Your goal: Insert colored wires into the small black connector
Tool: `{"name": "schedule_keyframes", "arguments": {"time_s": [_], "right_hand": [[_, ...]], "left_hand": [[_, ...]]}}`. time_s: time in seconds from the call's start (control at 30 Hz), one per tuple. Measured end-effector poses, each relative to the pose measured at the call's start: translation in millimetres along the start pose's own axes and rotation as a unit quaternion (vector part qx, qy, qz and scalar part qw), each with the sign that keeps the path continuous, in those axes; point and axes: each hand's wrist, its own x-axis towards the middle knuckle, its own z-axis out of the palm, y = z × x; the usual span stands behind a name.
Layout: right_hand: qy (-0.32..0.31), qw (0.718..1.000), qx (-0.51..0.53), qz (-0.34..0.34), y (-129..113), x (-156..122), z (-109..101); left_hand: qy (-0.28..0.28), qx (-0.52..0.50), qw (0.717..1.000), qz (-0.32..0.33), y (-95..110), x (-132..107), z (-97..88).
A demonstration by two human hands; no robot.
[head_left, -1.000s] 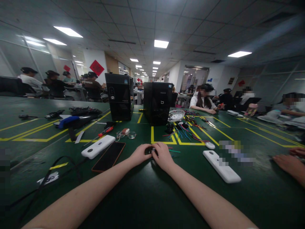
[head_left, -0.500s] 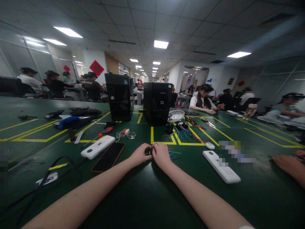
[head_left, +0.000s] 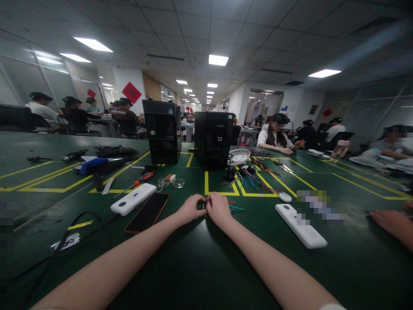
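My left hand (head_left: pixel 190 209) and my right hand (head_left: pixel 219 209) meet on the green table (head_left: pixel 206 262), fingers curled together around a small dark part (head_left: pixel 202 205) pinched between them. Thin coloured wires (head_left: pixel 236 208) stick out to the right of my right hand. What the dark part is I cannot make out. A black phone (head_left: pixel 147 212) lies just left of my left hand, beside a white oblong device (head_left: pixel 133 198).
Two black computer towers (head_left: pixel 163 130) (head_left: pixel 214 138) stand behind. A pile of coloured cables (head_left: pixel 250 180), a white basket (head_left: pixel 238 156), a red screwdriver (head_left: pixel 142 177), glasses (head_left: pixel 174 183), another white device (head_left: pixel 300 225). Another person's hand (head_left: pixel 390 221) rests at right. Seated people surround.
My hands stay together on the small part; the fingers shift slightly. The hand at the far right has drawn back a little.
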Motion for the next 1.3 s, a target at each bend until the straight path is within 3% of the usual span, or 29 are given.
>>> {"name": "schedule_keyframes", "arguments": {"time_s": [0.87,1.03,1.1,1.23,1.3], "right_hand": [[0.026,0.998,0.052,0.029,-12.4,3.3,8.9],[0.122,0.988,0.083,0.036,-7.3,11.0,-10.3],[0.122,0.989,0.089,-0.007,-1.2,9.9,-21.3],[-0.014,0.979,0.065,-0.190,3.6,-4.0,-31.3],[-0.063,0.968,0.047,-0.240,-0.7,-11.5,-28.7]], "left_hand": [[-0.023,0.037,0.999,-0.023,-5.0,-2.9,-7.9],[-0.019,0.035,0.999,-0.011,-7.0,-4.5,-7.8],[-0.010,0.030,0.999,-0.004,-5.6,-4.7,-6.1],[0.011,0.015,1.000,0.000,-3.3,-3.1,-0.8],[0.017,-0.002,1.000,-0.007,-5.0,-1.5,1.7]]}}
